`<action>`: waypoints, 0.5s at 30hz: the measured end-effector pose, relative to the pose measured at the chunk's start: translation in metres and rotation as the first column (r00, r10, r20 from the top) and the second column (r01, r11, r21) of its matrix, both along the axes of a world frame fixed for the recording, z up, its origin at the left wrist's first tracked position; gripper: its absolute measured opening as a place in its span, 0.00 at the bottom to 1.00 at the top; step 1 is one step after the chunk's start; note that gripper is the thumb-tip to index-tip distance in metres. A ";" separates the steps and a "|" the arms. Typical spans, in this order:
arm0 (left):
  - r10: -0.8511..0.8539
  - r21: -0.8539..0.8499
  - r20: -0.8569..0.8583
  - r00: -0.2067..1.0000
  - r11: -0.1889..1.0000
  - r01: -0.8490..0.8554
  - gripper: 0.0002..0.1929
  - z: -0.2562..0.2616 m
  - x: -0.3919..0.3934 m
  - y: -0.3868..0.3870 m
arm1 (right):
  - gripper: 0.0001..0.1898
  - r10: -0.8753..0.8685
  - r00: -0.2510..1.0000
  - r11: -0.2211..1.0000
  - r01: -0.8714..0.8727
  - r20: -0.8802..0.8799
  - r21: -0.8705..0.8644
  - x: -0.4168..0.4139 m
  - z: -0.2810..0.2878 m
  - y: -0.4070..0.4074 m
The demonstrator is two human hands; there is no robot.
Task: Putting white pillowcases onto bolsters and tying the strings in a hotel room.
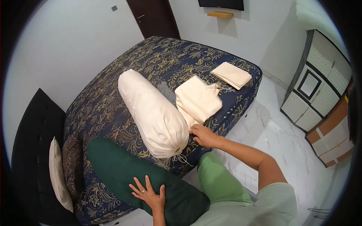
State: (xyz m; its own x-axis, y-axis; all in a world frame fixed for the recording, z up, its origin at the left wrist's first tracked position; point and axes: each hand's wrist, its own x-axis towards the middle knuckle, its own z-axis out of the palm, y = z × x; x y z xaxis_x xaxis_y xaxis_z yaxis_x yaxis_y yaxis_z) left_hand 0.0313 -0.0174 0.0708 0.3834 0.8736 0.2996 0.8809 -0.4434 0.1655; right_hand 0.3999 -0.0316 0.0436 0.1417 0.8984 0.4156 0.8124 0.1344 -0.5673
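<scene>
My left hand [154,197] lies spread, palm down, on a dark green bolster [121,166] resting across the near edge of the bed and against my body. With its fingers closed, my right hand [205,136] pinches the lower end of a cream cloth cover [198,99], which lies loosely bunched on the mattress. Beside that hand is a cream-covered bolster [152,115], its near end gathered and tied with a drawstring [181,158]. A patch of thin grey material [167,91] shows between the covered bolster and the loose cover.
The mattress [104,104] has a navy floral pattern. A folded cream cloth [232,75] lies near its far right corner. Two cushions [59,175] lean by the black headboard [31,158]. A white wardrobe [314,82] and cardboard boxes [333,141] stand right, across the marble floor [254,130].
</scene>
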 end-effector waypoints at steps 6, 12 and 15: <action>-0.023 0.039 0.051 0.998 0.999 0.021 0.38 0.001 -0.003 0.005 | 0.13 -0.515 0.712 0.823 0.566 -0.477 -0.046 0.008 0.026 -0.018; -0.052 0.002 0.060 0.997 0.999 0.052 0.33 0.018 -0.010 -0.005 | 0.18 0.185 0.465 0.944 0.159 -0.866 0.287 -0.053 0.168 -0.030; 0.083 -0.334 0.821 0.565 0.872 0.358 0.31 0.038 -0.016 -0.019 | 0.17 0.375 0.253 0.827 -0.527 -0.892 0.198 -0.135 0.209 -0.064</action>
State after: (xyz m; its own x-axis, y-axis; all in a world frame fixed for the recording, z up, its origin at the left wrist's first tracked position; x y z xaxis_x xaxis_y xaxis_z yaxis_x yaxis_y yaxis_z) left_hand 0.0151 -0.0367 0.1088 0.3064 0.9381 0.1615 0.2165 -0.2339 0.9478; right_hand 0.2654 -0.0960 0.2527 -0.0999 0.9703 0.2203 -0.3256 0.1773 -0.9287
